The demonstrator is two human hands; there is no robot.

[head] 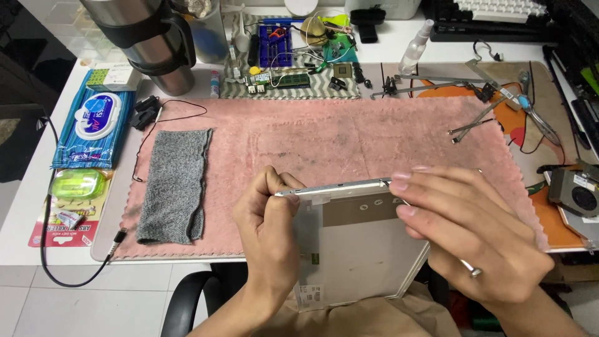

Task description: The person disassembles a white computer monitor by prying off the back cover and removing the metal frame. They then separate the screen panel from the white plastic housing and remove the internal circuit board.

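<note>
Both hands grasp a flat silver panel (355,249) tilted up over the counter's near edge, its long top edge running left to right. The left hand (268,231) pinches the top left corner; the right hand (468,231) clamps the right end, above the pink mat (349,134).

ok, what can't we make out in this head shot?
- Panel: lower edge hidden behind the left hand and the person's lap; far side faces away.
- Right hand: palm and fingertips on the panel's back are out of sight.
- Tumbler: top cut off by the frame edge.
- Fan: cut by the right edge.
- Small parts on the tray: too small to identify.
</note>
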